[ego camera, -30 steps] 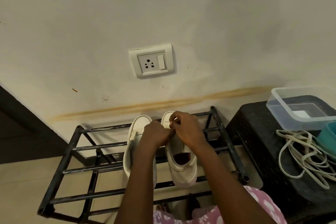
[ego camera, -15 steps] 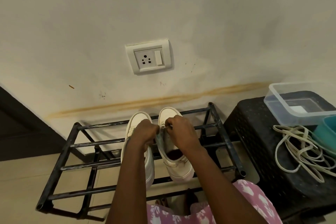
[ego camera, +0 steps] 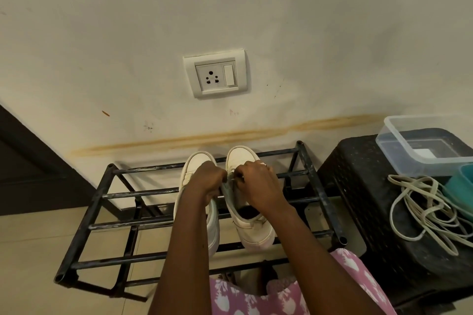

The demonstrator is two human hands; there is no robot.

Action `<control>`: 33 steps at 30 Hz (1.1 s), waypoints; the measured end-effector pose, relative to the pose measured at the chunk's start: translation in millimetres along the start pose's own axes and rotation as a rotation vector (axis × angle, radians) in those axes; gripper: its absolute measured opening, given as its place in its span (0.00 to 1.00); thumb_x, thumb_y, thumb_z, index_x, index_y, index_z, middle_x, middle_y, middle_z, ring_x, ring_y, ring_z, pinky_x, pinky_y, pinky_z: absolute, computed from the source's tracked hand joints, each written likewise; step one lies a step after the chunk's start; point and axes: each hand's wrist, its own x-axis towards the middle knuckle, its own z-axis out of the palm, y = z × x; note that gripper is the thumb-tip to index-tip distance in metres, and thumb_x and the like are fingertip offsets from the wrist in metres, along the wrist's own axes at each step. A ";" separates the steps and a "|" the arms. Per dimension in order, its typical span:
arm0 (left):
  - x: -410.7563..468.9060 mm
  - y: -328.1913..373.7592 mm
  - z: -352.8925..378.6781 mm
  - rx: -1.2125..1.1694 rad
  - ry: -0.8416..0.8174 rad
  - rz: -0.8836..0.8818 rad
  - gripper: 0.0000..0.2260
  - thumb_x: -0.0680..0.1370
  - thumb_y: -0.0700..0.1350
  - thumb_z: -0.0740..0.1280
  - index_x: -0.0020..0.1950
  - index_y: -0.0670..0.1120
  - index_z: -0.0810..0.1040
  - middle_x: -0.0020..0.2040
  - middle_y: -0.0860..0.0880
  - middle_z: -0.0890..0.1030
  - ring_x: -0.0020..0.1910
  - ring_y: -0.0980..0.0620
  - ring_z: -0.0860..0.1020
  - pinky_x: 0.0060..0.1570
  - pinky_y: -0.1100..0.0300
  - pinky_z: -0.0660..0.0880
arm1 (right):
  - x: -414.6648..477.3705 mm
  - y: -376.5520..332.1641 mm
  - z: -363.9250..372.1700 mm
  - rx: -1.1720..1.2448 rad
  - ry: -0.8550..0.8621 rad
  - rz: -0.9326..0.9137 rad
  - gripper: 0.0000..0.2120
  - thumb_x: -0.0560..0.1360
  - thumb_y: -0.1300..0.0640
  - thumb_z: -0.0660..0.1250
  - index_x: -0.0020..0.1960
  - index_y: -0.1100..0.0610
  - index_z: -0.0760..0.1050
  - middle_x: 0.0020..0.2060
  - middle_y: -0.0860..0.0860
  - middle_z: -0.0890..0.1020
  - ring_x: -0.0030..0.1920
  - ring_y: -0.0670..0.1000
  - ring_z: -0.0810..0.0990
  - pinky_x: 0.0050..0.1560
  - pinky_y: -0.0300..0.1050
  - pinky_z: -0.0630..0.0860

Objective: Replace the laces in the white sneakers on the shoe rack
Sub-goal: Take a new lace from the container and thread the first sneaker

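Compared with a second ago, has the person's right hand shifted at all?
Yes. The right hand has drawn back toward the person: it covered the rack's rear bar before, and now sits just short of it.

both arms were stretched forward and close together. the left hand (ego camera: 208, 181) and the right hand (ego camera: 258, 184) were knuckles up, almost touching, their fingers curled and pinching the upper of one white sneaker (ego camera: 256, 230).
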 end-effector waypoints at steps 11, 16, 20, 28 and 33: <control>6.5 -4.4 3.0 -0.144 -0.041 -0.025 0.11 0.79 0.38 0.62 0.37 0.38 0.75 0.34 0.43 0.78 0.32 0.49 0.77 0.35 0.61 0.76 | 1.8 4.4 0.2 -0.007 -0.007 0.055 0.12 0.80 0.57 0.59 0.61 0.54 0.75 0.57 0.52 0.79 0.60 0.54 0.74 0.61 0.49 0.66; 17.5 -5.9 8.3 -0.014 0.001 -0.046 0.04 0.77 0.34 0.64 0.45 0.42 0.72 0.37 0.48 0.75 0.33 0.55 0.76 0.29 0.67 0.75 | 3.0 6.7 2.3 0.031 0.003 0.080 0.13 0.80 0.58 0.60 0.62 0.53 0.76 0.58 0.51 0.79 0.62 0.53 0.73 0.63 0.49 0.65; 15.8 -6.2 13.0 0.261 0.074 0.026 0.07 0.76 0.36 0.64 0.50 0.36 0.78 0.44 0.40 0.80 0.44 0.46 0.80 0.48 0.56 0.79 | 3.8 8.1 3.2 0.082 0.013 0.089 0.13 0.79 0.59 0.61 0.61 0.53 0.77 0.58 0.51 0.80 0.62 0.53 0.73 0.63 0.49 0.65; 11.0 2.4 10.6 0.227 0.202 -0.039 0.13 0.79 0.38 0.59 0.61 0.33 0.74 0.60 0.37 0.77 0.59 0.41 0.76 0.47 0.59 0.72 | -4.2 19.4 -4.7 0.227 0.002 0.211 0.21 0.71 0.65 0.65 0.62 0.54 0.69 0.63 0.54 0.65 0.64 0.56 0.65 0.65 0.53 0.61; 3.1 3.9 10.1 -0.401 0.244 0.039 0.07 0.81 0.39 0.54 0.51 0.43 0.71 0.48 0.41 0.80 0.46 0.45 0.79 0.46 0.55 0.75 | -7.2 28.6 -5.3 0.441 0.010 0.434 0.19 0.74 0.59 0.65 0.62 0.60 0.63 0.57 0.58 0.71 0.56 0.57 0.74 0.52 0.51 0.74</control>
